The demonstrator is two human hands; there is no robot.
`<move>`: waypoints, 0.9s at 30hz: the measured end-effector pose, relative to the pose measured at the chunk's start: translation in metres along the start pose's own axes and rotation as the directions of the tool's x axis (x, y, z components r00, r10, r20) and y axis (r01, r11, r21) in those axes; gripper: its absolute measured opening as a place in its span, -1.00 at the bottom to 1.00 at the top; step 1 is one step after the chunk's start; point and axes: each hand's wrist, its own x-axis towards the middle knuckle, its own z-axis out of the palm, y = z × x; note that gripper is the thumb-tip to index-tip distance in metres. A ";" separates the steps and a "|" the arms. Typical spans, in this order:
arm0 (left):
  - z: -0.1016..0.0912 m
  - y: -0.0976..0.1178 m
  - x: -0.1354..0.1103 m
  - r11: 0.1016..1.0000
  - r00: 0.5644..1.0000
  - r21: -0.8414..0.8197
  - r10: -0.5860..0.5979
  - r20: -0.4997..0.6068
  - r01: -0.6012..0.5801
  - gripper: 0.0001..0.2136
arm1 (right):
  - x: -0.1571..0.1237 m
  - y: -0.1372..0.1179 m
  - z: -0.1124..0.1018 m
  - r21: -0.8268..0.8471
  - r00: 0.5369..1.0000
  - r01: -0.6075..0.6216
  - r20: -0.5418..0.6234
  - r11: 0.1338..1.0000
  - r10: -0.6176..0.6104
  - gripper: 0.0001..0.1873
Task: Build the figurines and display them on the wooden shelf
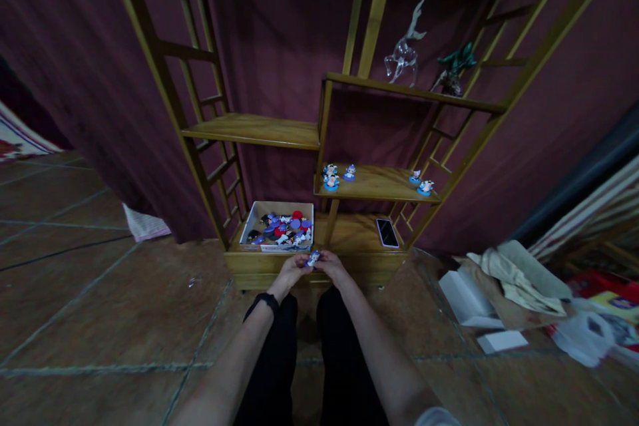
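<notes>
My left hand (293, 269) and my right hand (332, 264) meet in front of a low wooden shelf unit (259, 129), both pinching one small figurine on a blue base (313, 258). Just behind them a cardboard box (257, 215) holds several more figurines and round red and blue bases. Several assembled figurines (331, 178) stand on the middle shelf, with two more figurines (421, 183) at its right end. A dark band circles my left wrist.
A phone (387, 232) lies on the bottom shelf right of the box. A glass deer (403, 53) and a dark green ornament (454, 69) stand on the upper shelf. Cloth, paper and white boxes (504, 289) litter the tiled floor at right.
</notes>
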 end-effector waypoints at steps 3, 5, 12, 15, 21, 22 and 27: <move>0.000 0.001 0.000 1.000 1.000 -0.025 0.001 -0.001 -0.001 -0.69 | -0.002 -0.002 0.000 -0.006 1.000 0.003 0.014 1.000 -0.003 -0.63; 0.000 0.000 0.000 1.000 1.000 -0.027 -0.003 0.000 0.003 -0.69 | -0.003 -0.003 0.000 -0.010 1.000 0.006 0.025 1.000 -0.006 -0.63; -0.001 -0.005 0.003 1.000 1.000 -0.021 -0.001 0.009 0.001 -0.69 | -0.004 -0.004 -0.001 -0.007 0.999 0.007 0.034 1.000 -0.006 -0.66; -0.001 -0.006 0.004 1.000 1.000 0.001 0.014 0.011 -0.014 -0.69 | -0.005 -0.004 -0.001 0.009 1.000 -0.001 0.013 1.000 0.001 -0.67; 0.000 -0.008 0.006 0.994 0.996 0.070 0.082 -0.041 -0.079 -0.70 | -0.008 -0.007 0.000 0.042 1.000 -0.011 0.009 0.999 0.011 -0.63; 0.000 -0.008 0.006 0.992 0.994 0.093 0.095 -0.051 -0.090 -0.70 | -0.009 -0.008 0.000 0.048 1.000 -0.007 0.022 0.999 0.006 -0.63; 0.002 -0.011 0.008 0.971 0.988 0.205 0.140 -0.071 -0.123 -0.70 | -0.010 -0.006 0.000 0.042 1.000 0.007 0.019 0.999 -0.008 -0.61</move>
